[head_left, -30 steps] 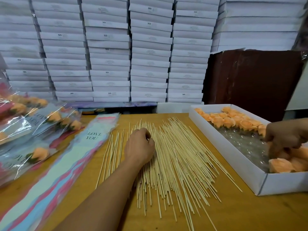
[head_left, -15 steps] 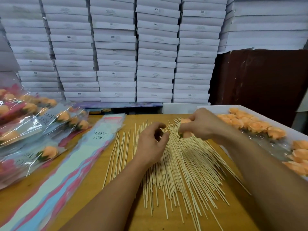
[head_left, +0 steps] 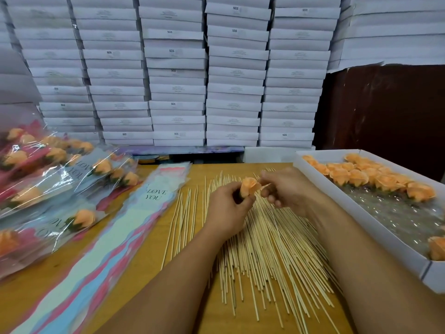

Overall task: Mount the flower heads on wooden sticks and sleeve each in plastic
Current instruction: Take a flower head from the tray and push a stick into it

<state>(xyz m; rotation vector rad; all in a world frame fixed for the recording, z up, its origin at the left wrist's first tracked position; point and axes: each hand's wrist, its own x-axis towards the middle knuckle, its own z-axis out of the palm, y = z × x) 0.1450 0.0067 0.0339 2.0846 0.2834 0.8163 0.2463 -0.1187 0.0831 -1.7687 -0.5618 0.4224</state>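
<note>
Two hands — left (head_left: 225, 213), right (head_left: 290, 191) — one flower head (head_left: 249, 186), uncounted sticks (head_left: 265, 249)

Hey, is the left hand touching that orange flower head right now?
Touching. The head view shows the left hand with its fingers curled round the base of the orange flower head.

Both bare forearms reach in from the bottom edge and meet over the middle of the table. The left hand (head_left: 227, 208) is curled, its fingertips pinching the base of an orange flower head (head_left: 249, 186). The right hand (head_left: 287, 189) sits just beside it, fingers bent toward the flower; its exact hold is blurred.
</note>
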